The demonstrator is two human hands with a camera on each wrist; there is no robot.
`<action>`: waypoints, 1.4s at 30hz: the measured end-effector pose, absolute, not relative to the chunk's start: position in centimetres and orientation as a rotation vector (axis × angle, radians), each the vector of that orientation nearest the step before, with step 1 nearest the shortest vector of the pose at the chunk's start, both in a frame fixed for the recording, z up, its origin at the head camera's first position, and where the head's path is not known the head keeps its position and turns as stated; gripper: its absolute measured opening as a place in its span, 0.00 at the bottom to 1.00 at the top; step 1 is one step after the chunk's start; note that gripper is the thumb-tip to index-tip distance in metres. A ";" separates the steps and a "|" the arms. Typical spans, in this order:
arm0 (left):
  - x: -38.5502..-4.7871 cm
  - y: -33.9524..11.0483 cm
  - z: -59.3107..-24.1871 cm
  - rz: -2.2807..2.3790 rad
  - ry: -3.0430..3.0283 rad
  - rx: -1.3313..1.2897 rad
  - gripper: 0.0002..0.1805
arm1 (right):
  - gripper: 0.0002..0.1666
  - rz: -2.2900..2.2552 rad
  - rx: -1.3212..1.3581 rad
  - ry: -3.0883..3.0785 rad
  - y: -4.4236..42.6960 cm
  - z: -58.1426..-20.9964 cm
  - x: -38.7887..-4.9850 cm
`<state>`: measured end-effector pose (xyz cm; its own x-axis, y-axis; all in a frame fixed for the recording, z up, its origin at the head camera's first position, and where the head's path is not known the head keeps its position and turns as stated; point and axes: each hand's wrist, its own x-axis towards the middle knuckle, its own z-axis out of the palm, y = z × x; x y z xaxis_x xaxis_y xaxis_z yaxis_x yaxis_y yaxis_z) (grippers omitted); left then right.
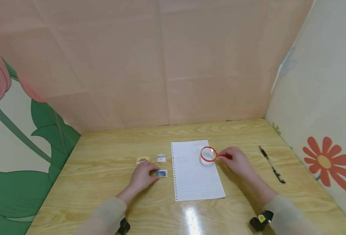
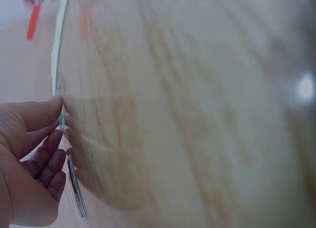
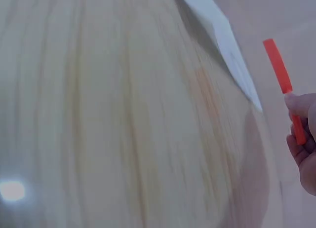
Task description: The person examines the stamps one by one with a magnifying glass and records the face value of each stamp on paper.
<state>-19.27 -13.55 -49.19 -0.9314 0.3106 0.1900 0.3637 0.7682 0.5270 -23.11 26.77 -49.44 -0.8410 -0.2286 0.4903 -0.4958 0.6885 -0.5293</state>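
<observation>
At the lower middle of the frame, the left hand (image 1: 142, 177) pinched the left end of a small blue card (image 1: 162, 173). The card's long side ran left to right, pointing at the white paper (image 1: 197, 181) just beside it. Farther right, the right hand (image 1: 238, 161) gripped a red magnifying glass (image 1: 209, 154), its round part above the paper.

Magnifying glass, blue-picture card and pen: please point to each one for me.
Magnifying glass (image 1: 209, 154): head view, middle of its lens.
Blue-picture card (image 1: 162, 173): head view, on its picture.
Pen (image 1: 270, 163): head view, middle of its barrel.
</observation>
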 end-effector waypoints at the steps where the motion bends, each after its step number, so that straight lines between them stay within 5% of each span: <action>1: -19.3 -13.5 -49.2 -0.880 -2.872 -0.545 0.16 | 0.08 0.961 0.589 -2.503 26.2 -49.4 -23.1; 17: -19.8 -13.7 -49.8 -0.863 -2.848 -0.573 0.15 | 0.12 1.065 0.960 -2.395 16.8 -49.8 -22.3; 42: -19.8 -13.9 -50.0 -0.848 -2.724 -0.650 0.17 | 0.09 1.126 0.969 -2.524 10.5 -49.1 -20.6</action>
<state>-19.83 -13.89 -50.05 -0.8792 0.3472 0.3263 0.4710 0.7363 0.4858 -20.62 10.55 -49.12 -0.7609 -0.4829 0.4334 -0.6451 0.4913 -0.5852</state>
